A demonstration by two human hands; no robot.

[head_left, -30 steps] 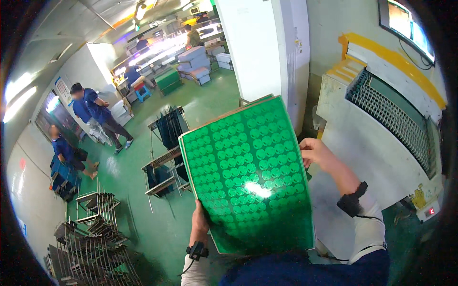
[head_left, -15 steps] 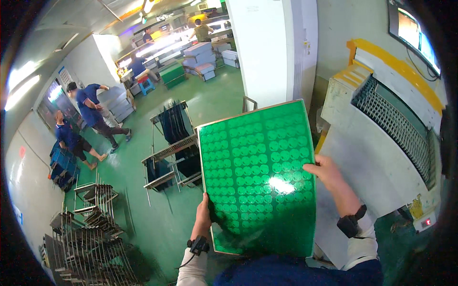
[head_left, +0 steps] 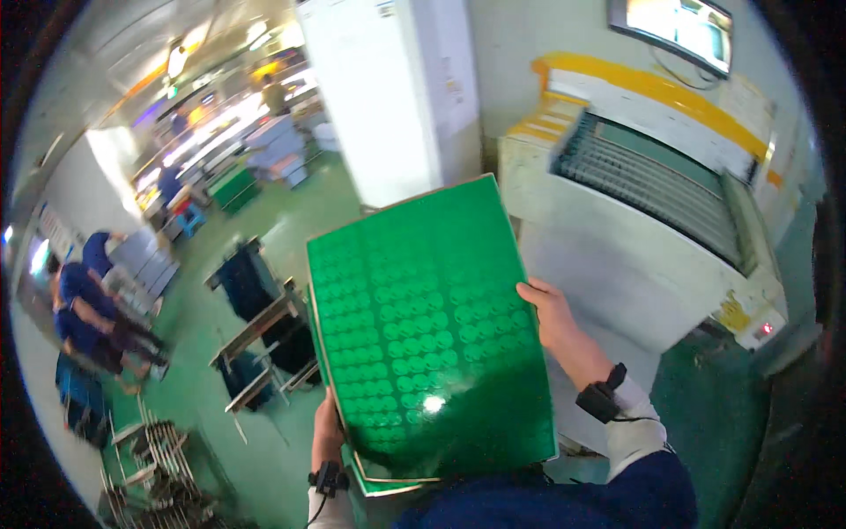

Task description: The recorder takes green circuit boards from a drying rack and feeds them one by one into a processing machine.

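Observation:
Both my hands hold a stack of glossy green circuit board panels (head_left: 414, 317) in front of my body. Rows of round shapes cover the top panel, and a bright reflection lies on its lower half. Another panel's edge (head_left: 388, 488) shows beneath, at the lower left. My left hand (head_left: 327, 432) grips the left edge low down, its fingers mostly hidden under the stack. Higher up on the right edge is my right hand (head_left: 560, 322), with its thumb over the top and the other fingers out of sight below.
A white machine (head_left: 634, 238) with a roller conveyor bed (head_left: 652, 181) and yellow trim stands at the right, below a wall screen (head_left: 679, 31). Metal racks (head_left: 264, 331) with dark panels stand at the left. A white pillar (head_left: 379, 97) rises ahead. People (head_left: 84, 300) are at far left.
The view has swung right, so the machine, pillar and racks sit farther left. A lower panel's edge now shows at the stack's bottom left. Both hands keep their hold.

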